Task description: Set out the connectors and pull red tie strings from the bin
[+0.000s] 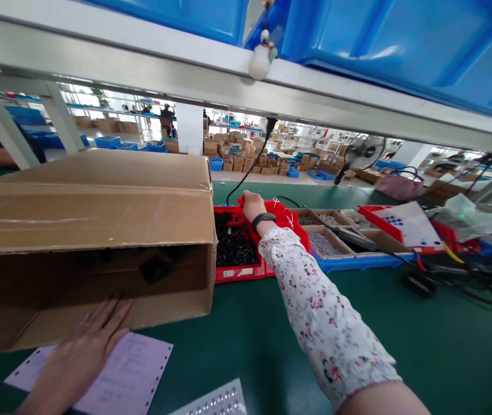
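My left hand (88,351) lies flat with fingers stretched out, over a printed paper sheet (129,366). Its fingertips reach the lower inside of an open cardboard box (163,216), where a dark object (158,266) shows in shadow. My right hand (253,207), with a dark band on the wrist, is closed on red stringy material at the bins' far side. Below it is a red bin (237,272) of small black parts (233,242). To its right lies a heap of red stringy material (287,219) with white ties.
Divided trays of small metal parts (324,242) stand right of the red bins. Tangled cables (470,276) lie farther right. A metal shelf beam (163,69) with blue bins crosses overhead. A sheet of shiny round dots (218,400) lies at the front edge.
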### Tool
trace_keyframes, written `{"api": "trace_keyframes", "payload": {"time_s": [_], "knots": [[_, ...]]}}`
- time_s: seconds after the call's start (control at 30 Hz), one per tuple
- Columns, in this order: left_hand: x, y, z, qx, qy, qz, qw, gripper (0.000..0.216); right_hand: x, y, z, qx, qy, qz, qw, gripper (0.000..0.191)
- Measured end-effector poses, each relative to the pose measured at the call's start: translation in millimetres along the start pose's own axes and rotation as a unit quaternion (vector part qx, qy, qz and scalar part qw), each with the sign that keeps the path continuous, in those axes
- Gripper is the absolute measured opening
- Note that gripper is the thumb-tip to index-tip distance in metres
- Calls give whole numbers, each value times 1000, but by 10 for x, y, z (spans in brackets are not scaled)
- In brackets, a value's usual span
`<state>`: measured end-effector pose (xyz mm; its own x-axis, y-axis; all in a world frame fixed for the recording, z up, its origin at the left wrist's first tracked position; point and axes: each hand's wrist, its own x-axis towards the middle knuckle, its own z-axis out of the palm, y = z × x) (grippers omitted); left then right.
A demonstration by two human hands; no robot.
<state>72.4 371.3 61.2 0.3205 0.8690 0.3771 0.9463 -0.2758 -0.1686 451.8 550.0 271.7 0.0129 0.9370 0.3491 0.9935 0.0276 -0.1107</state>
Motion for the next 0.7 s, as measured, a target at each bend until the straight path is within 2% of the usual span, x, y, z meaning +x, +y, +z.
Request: {"api": "trace_keyframes", "payload": {"time_s": [0.27,0.57,0.7], "knots": [[-7,6,-15,10,-5,1,1000,64,52,-40,97,-25,-54,-11,998,25],[-15,7,-39,17,14,16,1000,62,167,19,-59,-30,-31,17,999,28],[-7,-2,-1,28,35,25,999,64,141,37,-93,-38,-37,3,999,27]]}}
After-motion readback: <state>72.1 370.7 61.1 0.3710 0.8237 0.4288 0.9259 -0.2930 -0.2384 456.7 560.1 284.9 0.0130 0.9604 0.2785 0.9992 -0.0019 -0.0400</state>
